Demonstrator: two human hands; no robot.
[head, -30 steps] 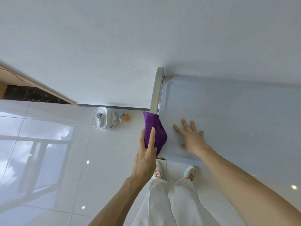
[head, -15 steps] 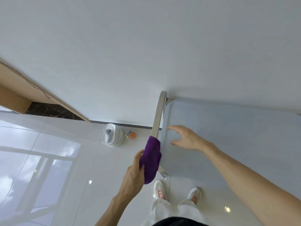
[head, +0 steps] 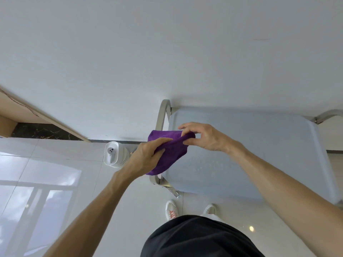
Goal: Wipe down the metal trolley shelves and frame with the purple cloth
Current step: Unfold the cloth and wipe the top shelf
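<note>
Cloth (head: 171, 151) between both hands' fingers (head: 187, 133).

— What's carrying everything down there?

— A glossy white tiled floor (head: 55, 182), bright with window reflections. The metal trolley (head: 250, 154) stands on it against the wall, top shelf pale and bare where it shows.

— Anything else on the tiles?

— A white round appliance (head: 114, 154) by the skirting, possibly a small humidifier, and two white shoes (head: 171, 209) just beside the trolley's near edge.

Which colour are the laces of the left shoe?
Pinkish red, on a white shoe, seen in the head view, the only one.
</note>
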